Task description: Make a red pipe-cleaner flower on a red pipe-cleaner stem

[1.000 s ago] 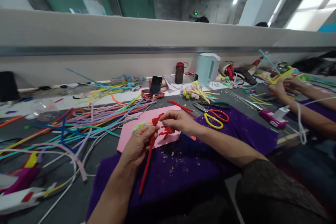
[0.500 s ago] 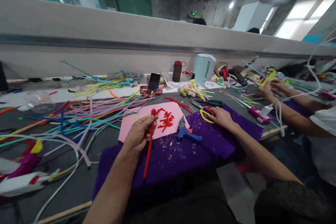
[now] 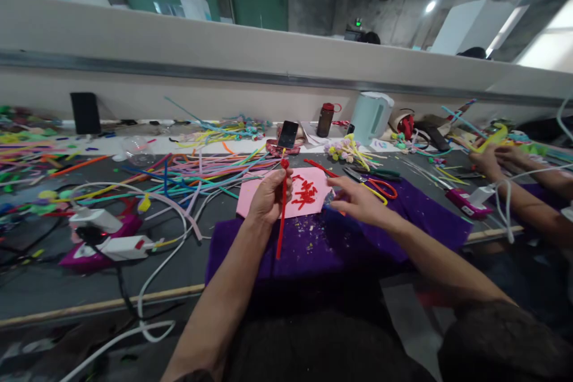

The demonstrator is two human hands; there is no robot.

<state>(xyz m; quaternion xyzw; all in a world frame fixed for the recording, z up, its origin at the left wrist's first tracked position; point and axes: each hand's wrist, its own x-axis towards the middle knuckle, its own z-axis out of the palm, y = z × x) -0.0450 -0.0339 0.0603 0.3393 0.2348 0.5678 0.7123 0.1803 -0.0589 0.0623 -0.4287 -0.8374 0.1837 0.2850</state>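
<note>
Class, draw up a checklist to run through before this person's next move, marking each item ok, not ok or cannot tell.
1. Red stem held in left hand: ok.
2. Red pieces lying on the pink card: ok.
3. Scissors set down: ok, they lie beyond the right hand.
4. Blue tool gripped by the right hand: cannot tell, the fingers partly hide it.
5. Purple cloth free of scraps: not ok, small bits are scattered on it.

Matt, fuzzy-looking surface is seen on the red stem (image 3: 282,224). Purple cloth (image 3: 416,212) is noted as matt; kettle (image 3: 363,116) as smooth (plastic, by its look); phone (image 3: 287,134) as glossy-faced.
</note>
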